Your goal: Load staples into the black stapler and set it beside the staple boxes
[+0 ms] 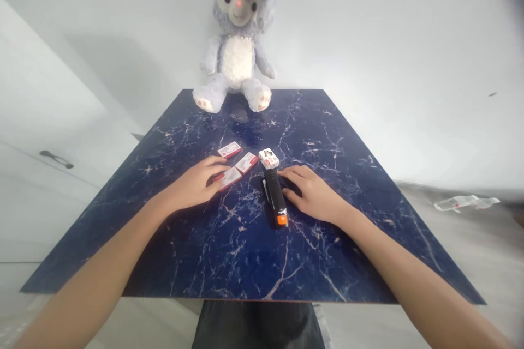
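A black stapler with an orange end (275, 198) lies on the dark blue marbled table (254, 251). My right hand (311, 191) rests beside it on the right, fingers curled toward its side and touching it. My left hand (196, 182) lies on the table with its fingertips on a small red-and-white staple box (228, 178). Two more flat boxes (246, 162) (229, 149) lie just beyond, and a small white box (269, 158) stands at the stapler's far end.
A grey plush rabbit (239, 38) sits at the table's far edge against the white wall. A white cabinet with a dark handle (56, 159) stands at the left. A clear plastic wrapper (466, 203) lies on the floor at the right.
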Demonstrator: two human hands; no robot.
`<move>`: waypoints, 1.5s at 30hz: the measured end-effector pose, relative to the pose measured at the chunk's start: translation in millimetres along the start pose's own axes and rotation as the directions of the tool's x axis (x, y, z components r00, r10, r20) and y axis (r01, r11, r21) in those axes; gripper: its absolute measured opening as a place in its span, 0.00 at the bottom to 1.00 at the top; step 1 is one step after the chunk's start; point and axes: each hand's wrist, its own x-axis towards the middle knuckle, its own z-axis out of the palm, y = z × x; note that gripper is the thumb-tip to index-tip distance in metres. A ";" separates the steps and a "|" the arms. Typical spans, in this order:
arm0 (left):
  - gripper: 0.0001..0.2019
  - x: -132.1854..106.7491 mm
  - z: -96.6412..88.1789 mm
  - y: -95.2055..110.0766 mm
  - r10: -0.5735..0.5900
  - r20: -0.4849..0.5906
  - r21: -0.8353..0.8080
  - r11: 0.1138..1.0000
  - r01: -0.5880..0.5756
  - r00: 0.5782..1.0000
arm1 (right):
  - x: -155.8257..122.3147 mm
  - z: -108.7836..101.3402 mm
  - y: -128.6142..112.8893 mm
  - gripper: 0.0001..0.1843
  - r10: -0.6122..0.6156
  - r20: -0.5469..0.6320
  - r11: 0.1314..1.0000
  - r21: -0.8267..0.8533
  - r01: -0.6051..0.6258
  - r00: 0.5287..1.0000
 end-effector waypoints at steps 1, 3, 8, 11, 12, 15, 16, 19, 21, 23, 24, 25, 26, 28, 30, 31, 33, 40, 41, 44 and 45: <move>0.23 -1.9 1.1 5.0 0.002 0.048 -0.043 0.999 0.000 0.999 | 0.0 -0.4 0.0 0.22 -0.005 -0.003 1.000 0.001 0.005 1.000; 0.28 -5.4 4.5 19.6 0.015 0.124 -0.155 0.988 0.005 0.992 | 0.2 -1.2 0.0 0.20 -0.017 -0.003 1.000 0.008 0.017 1.000; 0.39 -7.6 13.7 41.7 0.104 0.197 -0.243 0.968 -0.054 0.975 | 1.8 -2.7 0.6 0.17 -0.038 -0.009 0.999 0.023 0.038 0.999; 0.36 -5.7 21.4 42.7 0.122 0.182 -0.221 0.972 -0.080 0.976 | 3.4 -2.9 0.7 0.16 -0.036 -0.023 0.999 0.031 0.037 0.999; 0.34 -5.5 24.3 44.0 0.114 0.162 -0.219 0.973 -0.076 0.980 | 3.9 -2.8 0.6 0.16 -0.031 -0.026 0.999 0.036 0.032 0.999; 0.37 -7.7 32.0 53.1 0.085 0.097 -0.285 0.957 -0.055 0.992 | 4.4 -1.1 -0.2 0.16 -0.001 -0.042 0.999 0.048 0.003 0.999; 0.38 -9.1 33.9 56.7 0.083 0.095 -0.341 0.939 -0.046 0.992 | 4.2 0.1 -0.5 0.16 0.019 -0.057 0.999 0.052 -0.016 0.998; 0.35 -10.7 37.3 59.9 0.080 0.051 -0.448 0.893 -0.049 0.995 | 3.9 5.7 -0.1 0.17 0.111 -0.119 0.992 0.079 -0.102 0.987; 0.30 -6.9 38.8 51.8 0.057 -0.072 -0.357 0.931 -0.079 0.996 | 7.3 10.5 2.2 0.20 0.172 -0.168 0.983 0.092 -0.158 0.971; 0.28 1.7 40.3 36.1 0.039 -0.204 -0.177 0.981 -0.076 0.978 | 16.2 15.5 6.3 0.25 0.179 -0.208 0.983 0.070 -0.168 0.962; 0.28 7.2 41.0 26.6 0.036 -0.247 -0.090 0.994 -0.059 0.968 | 22.7 17.9 8.7 0.28 0.153 -0.215 0.988 0.043 -0.147 0.965; 0.29 13.2 41.6 17.1 0.032 -0.278 -0.016 0.999 -0.038 0.960 | 30.1 20.0 11.1 0.30 0.111 -0.206 0.994 0.009 -0.111 0.972; 0.29 19.2 41.8 8.3 0.022 -0.294 0.044 0.999 -0.009 0.956 | 37.8 21.9 13.4 0.31 0.058 -0.183 0.998 -0.023 -0.063 0.981; 0.27 29.3 41.4 -4.8 -0.004 -0.295 0.119 0.992 0.041 0.955 | 51.2 24.6 16.7 0.29 -0.036 -0.123 0.998 -0.059 0.029 0.992; 0.21 34.6 39.8 -9.6 0.002 -0.264 0.141 0.989 0.037 0.964 | 58.8 26.0 18.4 0.26 -0.084 -0.102 0.995 -0.062 0.078 0.991; 0.19 35.3 38.6 -9.4 0.021 -0.246 0.130 0.991 0.012 0.969 | 59.9 26.5 18.7 0.25 -0.088 -0.111 0.995 -0.063 0.081 0.990; 0.19 33.8 36.2 -6.3 0.074 -0.216 0.083 0.995 -0.057 0.974 | 58.3 27.3 18.9 0.24 -0.068 -0.149 0.996 -0.073 0.058 0.987; 0.36 31.5 32.1 -9.6 0.087 -0.099 0.013 0.996 -0.086 0.991 | 51.8 29.4 21.1 0.24 -0.063 -0.164 0.997 -0.063 0.053 0.984; 0.36 31.6 31.5 -10.4 0.068 -0.104 -0.013 0.997 -0.070 0.992 | 52.2 29.4 21.4 0.24 -0.062 -0.166 0.997 -0.058 0.054 0.984; 0.37 33.0 28.7 -8.0 -0.003 -0.196 -0.087 0.996 -0.015 0.981 | 53.4 29.3 22.3 0.25 -0.063 -0.171 0.997 -0.044 0.056 0.983; 0.38 34.7 27.7 -6.0 -0.009 -0.228 -0.102 0.995 -0.014 0.974 | 53.6 29.2 22.6 0.25 -0.064 -0.170 0.997 -0.041 0.058 0.983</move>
